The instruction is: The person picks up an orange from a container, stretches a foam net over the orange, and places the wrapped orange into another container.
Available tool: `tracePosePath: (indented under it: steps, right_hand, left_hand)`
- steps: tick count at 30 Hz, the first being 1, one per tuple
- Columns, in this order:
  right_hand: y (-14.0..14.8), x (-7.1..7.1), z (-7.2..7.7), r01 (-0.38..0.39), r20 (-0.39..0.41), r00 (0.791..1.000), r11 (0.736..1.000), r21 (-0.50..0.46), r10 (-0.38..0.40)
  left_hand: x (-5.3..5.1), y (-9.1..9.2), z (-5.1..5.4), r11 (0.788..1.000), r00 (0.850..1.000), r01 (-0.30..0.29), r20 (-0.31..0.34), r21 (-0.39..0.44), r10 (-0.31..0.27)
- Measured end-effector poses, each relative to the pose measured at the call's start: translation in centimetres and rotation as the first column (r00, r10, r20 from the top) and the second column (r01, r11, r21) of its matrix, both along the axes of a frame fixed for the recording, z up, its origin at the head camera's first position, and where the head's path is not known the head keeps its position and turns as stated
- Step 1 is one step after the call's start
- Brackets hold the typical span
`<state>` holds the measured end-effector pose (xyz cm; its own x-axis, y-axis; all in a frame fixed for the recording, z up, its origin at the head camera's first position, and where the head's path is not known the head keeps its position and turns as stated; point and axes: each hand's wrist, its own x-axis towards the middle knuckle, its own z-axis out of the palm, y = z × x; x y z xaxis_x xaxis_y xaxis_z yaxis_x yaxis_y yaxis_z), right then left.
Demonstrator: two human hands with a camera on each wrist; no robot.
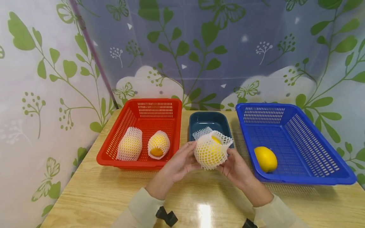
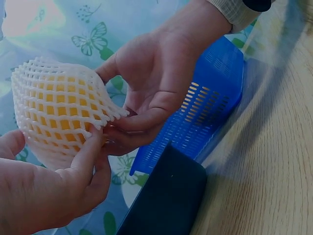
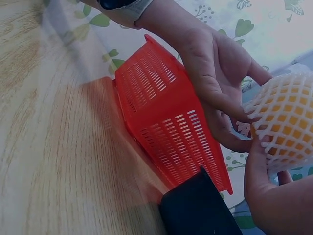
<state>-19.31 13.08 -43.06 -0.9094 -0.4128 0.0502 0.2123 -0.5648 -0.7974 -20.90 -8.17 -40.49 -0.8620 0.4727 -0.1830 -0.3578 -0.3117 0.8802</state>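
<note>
Leaf-and-butterfly curtains (image 1: 182,53) are hanging behind our wooden counter (image 1: 85,196), and light is bouncing off the wood just below our hands. We're keeping both hands on one netted yellow fruit (image 1: 209,152), holding it up off the counter, right between them. Our left hand (image 1: 182,161) is curling around one side while our right hand (image 1: 235,164) is gripping the other, and in the wrist views we're seeing fingers from both pinching the edge of the white foam sleeve (image 1: 203,160). Some bare yellow is peeking out through a gap on top.

Just beyond our hands, a dark teal tray (image 1: 208,117) is sitting on the counter, with a flap of white mesh (image 1: 201,132) showing over it (we're not managing to tell if that's a separate piece). Left of our left hand, a red basket (image 1: 139,163) is holding two more fruits in foam nets (image 1: 130,145). Right of our right hand, a blue basket (image 1: 302,180) is holding one bare yellow fruit (image 1: 265,159) near its closest corner.
</note>
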Motion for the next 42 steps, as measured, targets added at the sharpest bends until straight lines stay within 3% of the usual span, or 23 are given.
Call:
tracePosePath:
  steps: [8, 14, 24, 37, 42]
  right_hand:
    - [0.2, -0.2, -0.54, -0.088, -0.075, 0.994, 0.988, -0.126, 0.079]
    - [0.26, -0.16, -0.61, -0.104, -0.1, 0.991, 0.986, -0.133, 0.091]
    - [0.25, -0.03, -0.56, -0.088, -0.074, 0.994, 0.991, -0.099, 0.081]
    - [0.05, 0.17, -0.53, -0.056, -0.027, 0.998, 0.991, -0.121, 0.053]
    - [0.03, 0.22, -0.5, -0.046, -0.006, 0.999, 0.991, -0.129, 0.046]
  left_hand:
    - [0.18, 0.15, 0.25, 0.999, 0.999, -0.019, 0.031, 0.044, 0.018]
    - [0.18, 0.27, 0.03, 0.998, 0.999, -0.026, 0.026, 0.05, 0.025]
    - [0.05, 0.17, 0.06, 0.999, 1.0, -0.022, 0.014, 0.023, 0.022]
    - [0.05, -0.12, 0.38, 0.999, 0.998, 0.038, -0.048, 0.021, -0.037]
    - [-0.1, -0.07, 0.25, 0.997, 0.992, 0.065, -0.102, -0.048, -0.07]
